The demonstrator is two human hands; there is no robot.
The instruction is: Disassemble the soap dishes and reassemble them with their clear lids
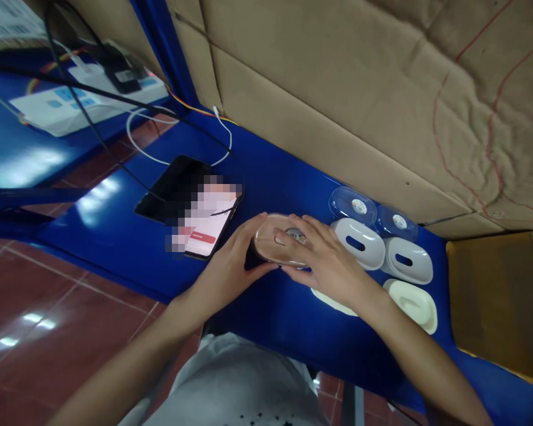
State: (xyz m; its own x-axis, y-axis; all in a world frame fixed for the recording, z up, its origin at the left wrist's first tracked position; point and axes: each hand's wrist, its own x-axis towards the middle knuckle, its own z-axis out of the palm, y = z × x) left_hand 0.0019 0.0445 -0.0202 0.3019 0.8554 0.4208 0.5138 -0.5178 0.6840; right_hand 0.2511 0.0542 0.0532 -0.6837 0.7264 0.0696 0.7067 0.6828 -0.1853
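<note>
Between my two hands is a tan oval soap box (269, 239) with a shiny clear lid and a round sticker, partly covered by fingers. My left hand (237, 251) grips its left end, thumb along the near edge. My right hand (326, 251) is closed over its right end, fingers across the lid. To the right lie two clear oval lids (344, 204) with round stickers. In front of them sit two white oval trays (368, 251), each with a slot. A cream oval dish (411, 305) is nearest me, and another cream piece (333, 300) is partly hidden under my right wrist.
Two phones, one dark (173, 189) and one lit (211, 228), lie left on the blue table (266, 331). Cables cross above them from a white power strip (89, 103). Brown cardboard (320, 100) stands along the back; a taped brown box (493, 296) is at right.
</note>
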